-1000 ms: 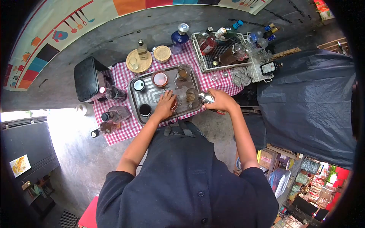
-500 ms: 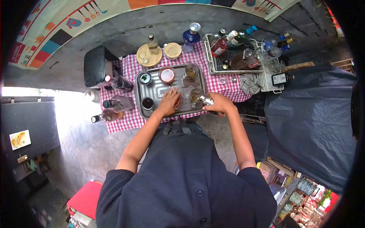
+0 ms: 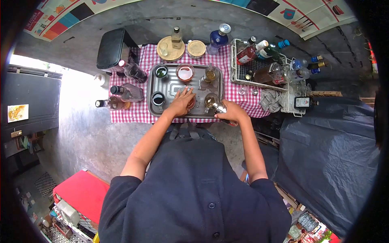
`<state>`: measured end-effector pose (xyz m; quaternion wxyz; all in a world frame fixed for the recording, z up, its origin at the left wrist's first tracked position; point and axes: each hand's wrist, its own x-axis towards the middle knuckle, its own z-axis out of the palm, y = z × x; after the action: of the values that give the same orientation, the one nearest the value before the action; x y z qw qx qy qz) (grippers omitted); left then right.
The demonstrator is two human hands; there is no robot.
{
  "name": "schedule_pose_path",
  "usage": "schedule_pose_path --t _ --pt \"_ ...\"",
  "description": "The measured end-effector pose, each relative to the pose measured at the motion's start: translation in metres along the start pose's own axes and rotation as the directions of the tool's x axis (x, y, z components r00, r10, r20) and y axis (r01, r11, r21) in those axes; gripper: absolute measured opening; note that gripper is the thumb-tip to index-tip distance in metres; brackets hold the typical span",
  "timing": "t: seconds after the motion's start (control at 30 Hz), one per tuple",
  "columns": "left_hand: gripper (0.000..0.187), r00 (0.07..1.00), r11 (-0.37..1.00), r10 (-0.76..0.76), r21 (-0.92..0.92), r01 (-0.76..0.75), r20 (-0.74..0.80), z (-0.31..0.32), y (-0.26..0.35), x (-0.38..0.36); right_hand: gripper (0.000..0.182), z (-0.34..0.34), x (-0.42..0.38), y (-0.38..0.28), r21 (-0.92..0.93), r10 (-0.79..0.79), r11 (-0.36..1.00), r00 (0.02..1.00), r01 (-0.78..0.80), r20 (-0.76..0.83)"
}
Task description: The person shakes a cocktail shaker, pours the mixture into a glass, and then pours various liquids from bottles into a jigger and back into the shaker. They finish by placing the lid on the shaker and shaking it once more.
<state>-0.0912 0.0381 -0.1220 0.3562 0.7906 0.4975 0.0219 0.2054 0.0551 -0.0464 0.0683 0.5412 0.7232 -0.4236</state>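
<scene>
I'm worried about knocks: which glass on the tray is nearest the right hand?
The glass mug by the front right corner of the tray; no other is as close to the right hand.

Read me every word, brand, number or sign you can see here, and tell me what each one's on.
No text reads clearly enough to quote.
Wall banner: pale lettering on its red block, too blurred.
Red bottle in the rack: pale label, too small.
Bottle lying beside the rack: black-and-white label, too small.
No numbers or signs can be made out either.
</scene>
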Motion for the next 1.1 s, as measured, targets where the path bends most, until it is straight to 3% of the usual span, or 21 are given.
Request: schedule_pose_path --t 0.47,0.7,1.1 --pt "0.087 0.999 0.999 0.035 -0.023 -0.035 -0.013 -0.002 -0.002 -0.002 0.077 0.015 0.002 0.019 0.000 0.014 1.000 0.998 -0.014 -0.061" --pt "0.086 0.999 0.999 0.049 -0.021 -0.049 -0.008 -0.003 -0.003 -0.002 0.080 0.009 -0.009 0.007 -0.022 0.098 0.995 0.994 -0.099 -0.051" --pt "0.086 0.997 0.997 0.076 -0.009 -0.075 0.014 -0.003 -0.008 0.000 0.073 -0.008 -0.027 -0.012 -0.047 0.112 0.992 0.990 -0.117 -0.088"
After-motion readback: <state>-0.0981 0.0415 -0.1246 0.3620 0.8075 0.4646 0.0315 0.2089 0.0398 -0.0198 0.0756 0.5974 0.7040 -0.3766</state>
